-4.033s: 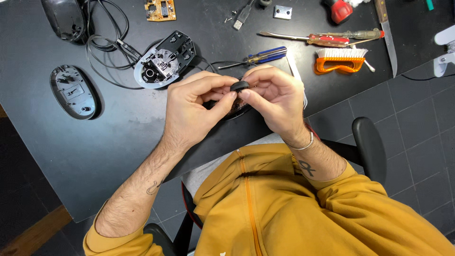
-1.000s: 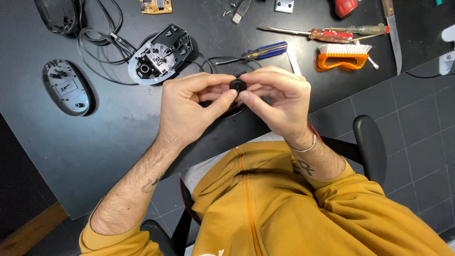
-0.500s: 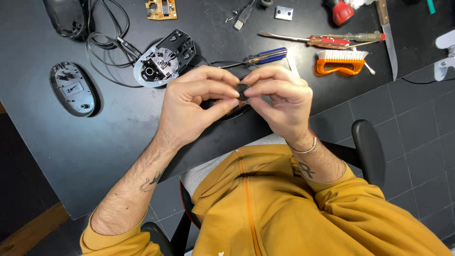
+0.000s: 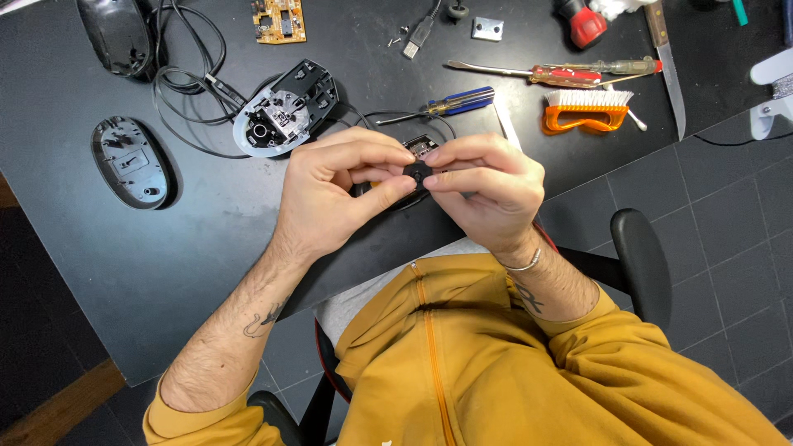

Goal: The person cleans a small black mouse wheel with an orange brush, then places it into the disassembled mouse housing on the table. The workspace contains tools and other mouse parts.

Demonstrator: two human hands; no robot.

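Note:
My left hand (image 4: 334, 194) and my right hand (image 4: 487, 186) meet above the near edge of the black table (image 4: 124, 272). Between the fingertips of both hands I pinch a small black round part (image 4: 417, 173). Under the fingers lies a small dark mouse piece (image 4: 421, 147), mostly hidden by my hands. An opened mouse base with its inner parts showing (image 4: 285, 107) sits just beyond my left hand, its black cable (image 4: 186, 78) looping to the left.
A black mouse shell (image 4: 132, 161) lies at the left, another mouse (image 4: 116, 33) at the far left. Beyond: a circuit board (image 4: 279, 18), blue-handled screwdriver (image 4: 458, 102), red-handled screwdriver (image 4: 562, 76), orange brush (image 4: 586, 111), knife (image 4: 665, 58). A chair armrest (image 4: 640, 248) is at my right.
Both hands stay together on the small black part; the fingers have shifted slightly around it. The view has wobbled a little.

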